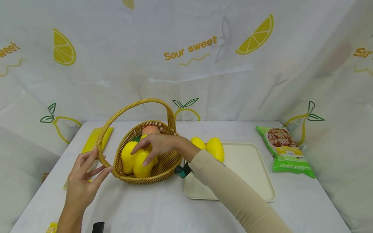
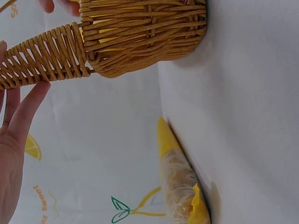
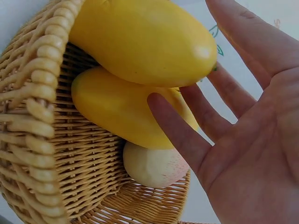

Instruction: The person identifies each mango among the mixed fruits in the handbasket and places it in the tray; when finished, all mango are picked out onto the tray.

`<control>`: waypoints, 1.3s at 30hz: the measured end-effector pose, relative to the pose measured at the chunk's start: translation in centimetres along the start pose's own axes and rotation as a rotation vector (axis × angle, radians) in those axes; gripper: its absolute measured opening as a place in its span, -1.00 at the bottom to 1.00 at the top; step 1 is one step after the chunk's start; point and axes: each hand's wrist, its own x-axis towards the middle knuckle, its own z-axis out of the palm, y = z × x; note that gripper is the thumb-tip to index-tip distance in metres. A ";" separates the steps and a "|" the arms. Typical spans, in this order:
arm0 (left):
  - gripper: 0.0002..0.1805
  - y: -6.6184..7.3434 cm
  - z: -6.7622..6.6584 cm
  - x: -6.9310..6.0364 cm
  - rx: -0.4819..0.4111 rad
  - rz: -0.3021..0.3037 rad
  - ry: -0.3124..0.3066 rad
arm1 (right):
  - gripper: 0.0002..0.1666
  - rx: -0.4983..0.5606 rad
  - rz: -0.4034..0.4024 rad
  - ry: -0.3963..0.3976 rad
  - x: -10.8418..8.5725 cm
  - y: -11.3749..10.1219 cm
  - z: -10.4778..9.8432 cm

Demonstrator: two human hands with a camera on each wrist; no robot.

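Observation:
A wicker basket [image 1: 140, 180] with a tall arched handle stands tilted on the left of the table. My left hand [image 1: 83, 181] pinches the lower left part of its handle between thumb and fingers. Inside lie several yellow mangoes [image 1: 142, 165], a pinkish peach [image 1: 150, 129] and something dark green, partly hidden. Over the mangoes is my right hand [image 1: 160, 144], reaching in from the right. In the right wrist view its fingers are spread and fairly straight beside the upper mango [image 3: 154, 42], not curled round it. Below are another mango [image 3: 126, 107] and the peach [image 3: 154, 165].
A cream tray [image 1: 242, 171] lies right of the basket, with two yellow mangoes [image 1: 215, 149] at its back left corner. A green food bag [image 1: 287, 150] rests at the far right. Behind the left hand lies a yellow-and-clear packet [image 1: 97, 139]. A black object [image 1: 98, 227] shows at the front edge.

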 end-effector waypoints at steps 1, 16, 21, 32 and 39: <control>-0.10 0.0 0.0 0.0 0.002 0.000 0.000 | -0.35 0.003 0.001 0.001 0.0 0.0 0.1; -0.09 0.0 0.0 -0.1 0.005 0.006 0.002 | -0.44 -0.020 0.025 0.018 0.3 0.5 0.4; -0.10 -0.1 0.0 0.0 -0.004 0.014 -0.002 | -0.47 -0.027 0.022 0.020 0.3 0.5 0.4; -0.10 -0.1 0.0 0.0 -0.010 0.022 0.001 | -0.51 -0.031 0.033 0.033 0.3 0.4 0.4; -0.11 -0.2 0.0 0.0 -0.021 0.027 -0.004 | -0.52 -0.064 0.043 0.033 0.4 0.4 0.3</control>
